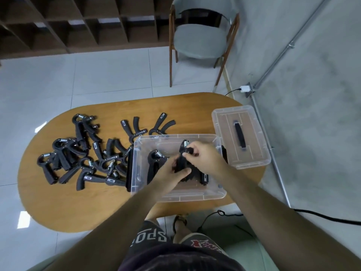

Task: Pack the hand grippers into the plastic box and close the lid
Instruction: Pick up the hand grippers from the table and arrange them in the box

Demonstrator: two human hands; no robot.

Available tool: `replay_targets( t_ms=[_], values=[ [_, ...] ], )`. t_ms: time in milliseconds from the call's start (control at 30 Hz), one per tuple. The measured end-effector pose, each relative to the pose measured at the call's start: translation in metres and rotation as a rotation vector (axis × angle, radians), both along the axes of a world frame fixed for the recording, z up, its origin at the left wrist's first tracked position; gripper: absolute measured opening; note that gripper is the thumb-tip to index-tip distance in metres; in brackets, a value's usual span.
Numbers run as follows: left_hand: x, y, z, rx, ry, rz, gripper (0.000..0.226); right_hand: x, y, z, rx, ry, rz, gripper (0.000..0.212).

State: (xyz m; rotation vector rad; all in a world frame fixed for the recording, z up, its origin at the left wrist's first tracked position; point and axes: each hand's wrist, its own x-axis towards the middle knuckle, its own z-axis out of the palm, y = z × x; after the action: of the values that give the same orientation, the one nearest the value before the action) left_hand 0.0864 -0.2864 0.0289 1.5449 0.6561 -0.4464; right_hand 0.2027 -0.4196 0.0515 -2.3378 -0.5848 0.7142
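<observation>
Reaching over the open box (176, 137), a person is holding one black gripper (182, 151) above the box's middle with both hands. The left hand (172, 170) is curling its fingers round the gripper's handles, and the right hand (204, 156) is pinching the knob beside the spring between thumb and fingers (193, 151). The gripper's spring end is pointing toward the box's far wall.

A second gripper (154, 165) is lying inside the box on its left half, spring end away from the person. More black handles are showing inside the box under the right wrist, though how many cannot be told.

The clear lid (224, 132), with its black handle, is lying on the counter (82, 204) just right of the box and a little beyond it, one corner touching or nearly touching the box.

A loose pile of grippers (78, 155) is sprawling on the counter left of the box, its nearest pieces lying against the box's left wall. Two more grippers (134, 129) are lying just beyond the box's far left corner.
</observation>
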Motion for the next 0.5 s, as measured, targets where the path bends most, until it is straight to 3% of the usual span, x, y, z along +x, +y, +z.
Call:
replay_targets(
  t_ms=[133,300,500],
  values=[
    [0.005,-0.014,-0.012,0.133,0.050,-0.104,0.035,-0.002,-0.003,-0.006,-0.026,0.018,0.100,0.024],
    [0.013,-0.032,-0.025,-0.044,0.054,0.089,0.018,0.002,-0.012,-0.032,-0.056,-0.110,0.227,0.016],
    [0.015,-0.047,-0.048,-0.282,-0.039,0.252,0.053,0.002,-0.009,-0.059,-0.130,-0.208,0.340,0.019]
  ],
)
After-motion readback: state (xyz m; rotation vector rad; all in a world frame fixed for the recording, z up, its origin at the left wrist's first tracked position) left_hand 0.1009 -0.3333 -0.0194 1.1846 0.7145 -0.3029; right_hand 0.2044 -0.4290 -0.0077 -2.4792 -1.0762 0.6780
